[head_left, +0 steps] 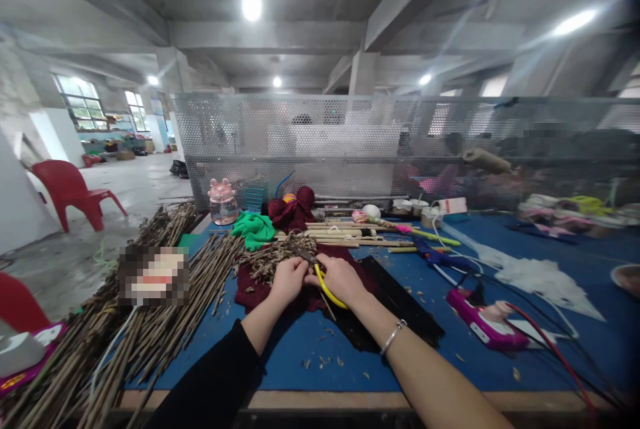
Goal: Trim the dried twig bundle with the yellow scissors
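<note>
My right hand (343,280) is closed around a pair of pliers with yellow handles (330,292); their dark jaws point up and left, past my left fingertips. My left hand (289,282) is pinched close beside it, on what looks like a thin dried stalk (331,310) whose end sticks out below the hands. The grip itself is mostly hidden. Just behind my hands lies a heap of dried, curled plant heads (265,261). Underneath is a dark red cloth (247,290), with a black cloth (400,309) to its right.
Long dried stalks (175,315) cover the table's left side, with a blurred-out phone-like object on them. Behind stand a pink jar (223,205), green cloth (254,230), dark red yarn (295,207) and bamboo sticks (345,234). A purple power strip (483,322) with cables lies right.
</note>
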Demonstrator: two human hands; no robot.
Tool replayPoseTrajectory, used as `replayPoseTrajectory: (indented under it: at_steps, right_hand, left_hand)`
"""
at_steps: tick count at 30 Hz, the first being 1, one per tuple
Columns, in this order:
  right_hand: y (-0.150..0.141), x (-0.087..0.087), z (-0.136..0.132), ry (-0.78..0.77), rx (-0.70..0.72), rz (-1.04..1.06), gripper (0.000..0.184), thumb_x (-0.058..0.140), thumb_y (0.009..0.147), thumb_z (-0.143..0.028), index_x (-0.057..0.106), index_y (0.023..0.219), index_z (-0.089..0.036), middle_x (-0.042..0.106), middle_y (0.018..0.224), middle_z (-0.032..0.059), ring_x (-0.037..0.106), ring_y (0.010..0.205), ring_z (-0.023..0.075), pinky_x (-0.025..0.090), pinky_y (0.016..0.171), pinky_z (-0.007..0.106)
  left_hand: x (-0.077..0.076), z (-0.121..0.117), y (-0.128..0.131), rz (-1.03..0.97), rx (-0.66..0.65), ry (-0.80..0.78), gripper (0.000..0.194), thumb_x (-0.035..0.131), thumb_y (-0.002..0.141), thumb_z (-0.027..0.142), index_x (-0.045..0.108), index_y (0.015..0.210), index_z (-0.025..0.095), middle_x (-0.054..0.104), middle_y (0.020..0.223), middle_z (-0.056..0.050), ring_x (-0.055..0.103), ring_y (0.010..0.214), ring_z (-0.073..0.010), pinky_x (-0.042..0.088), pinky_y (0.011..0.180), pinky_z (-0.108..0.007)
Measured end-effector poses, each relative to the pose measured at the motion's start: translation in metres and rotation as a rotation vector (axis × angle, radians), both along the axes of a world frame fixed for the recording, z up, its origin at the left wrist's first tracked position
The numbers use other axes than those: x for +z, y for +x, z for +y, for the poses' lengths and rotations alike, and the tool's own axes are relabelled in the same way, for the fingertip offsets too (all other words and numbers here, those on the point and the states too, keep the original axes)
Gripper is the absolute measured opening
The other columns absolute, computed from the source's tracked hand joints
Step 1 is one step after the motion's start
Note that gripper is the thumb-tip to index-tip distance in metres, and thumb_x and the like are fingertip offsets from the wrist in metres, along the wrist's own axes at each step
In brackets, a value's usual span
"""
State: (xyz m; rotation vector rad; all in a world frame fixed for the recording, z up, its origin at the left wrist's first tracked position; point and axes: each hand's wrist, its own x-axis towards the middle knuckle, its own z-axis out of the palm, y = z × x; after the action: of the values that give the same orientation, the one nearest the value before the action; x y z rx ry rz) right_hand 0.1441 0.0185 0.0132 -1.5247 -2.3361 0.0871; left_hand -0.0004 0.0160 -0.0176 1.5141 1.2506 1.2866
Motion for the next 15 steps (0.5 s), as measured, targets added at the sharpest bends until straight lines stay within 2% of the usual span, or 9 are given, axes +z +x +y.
replayPoseTrajectory:
  at_steps: [5,10,12,15]
  right_hand:
    - [-0.0005,-0.003,0.0001,-0.018,0.014,0.048,0.041,0.055,0.072,-0.058,0.056,0.096,-0.025,0.065,0.087,0.0052,0.061,0.082,0.0208,0.037,0.064,0.025]
    - [0.003,-0.0061,0.0016,0.049,0.079,0.061,0.052,0.059,0.065,-0.061,0.053,0.099,-0.022,0.06,0.09,0.0062,0.057,0.085,0.0208,0.037,0.067,0.026]
    - [0.0036,-0.0057,0.0018,0.032,0.095,0.07,0.049,0.059,0.066,-0.06,0.053,0.097,-0.023,0.06,0.088,0.0051,0.058,0.083,0.0198,0.037,0.066,0.026]
    - [0.003,-0.0042,0.0021,0.007,0.069,0.086,0.042,0.057,0.069,-0.058,0.055,0.093,-0.024,0.062,0.086,0.0036,0.059,0.081,0.0196,0.035,0.064,0.025]
  left_hand:
    - [-0.0024,0.0036,0.0005,-0.15,0.0,-0.032,0.022,0.048,0.074,0.032,0.056,0.064,0.014,0.058,0.059,-0.001,0.049,0.05,-0.01,0.038,0.049,-0.021]
    - [0.0026,0.0037,0.0025,-0.346,0.025,-0.212,0.014,0.049,0.072,0.027,0.051,0.066,0.016,0.06,0.062,-0.001,0.054,0.052,-0.0116,0.042,0.048,-0.023]
    - [0.004,0.003,0.0021,-0.341,0.011,-0.221,0.015,0.051,0.072,0.029,0.052,0.065,0.015,0.059,0.06,-0.001,0.053,0.049,-0.0111,0.041,0.045,-0.022]
    - [0.0037,0.0019,0.0006,-0.28,-0.029,-0.143,0.023,0.053,0.072,0.034,0.056,0.063,0.013,0.055,0.053,0.0,0.048,0.044,-0.0086,0.037,0.044,-0.02]
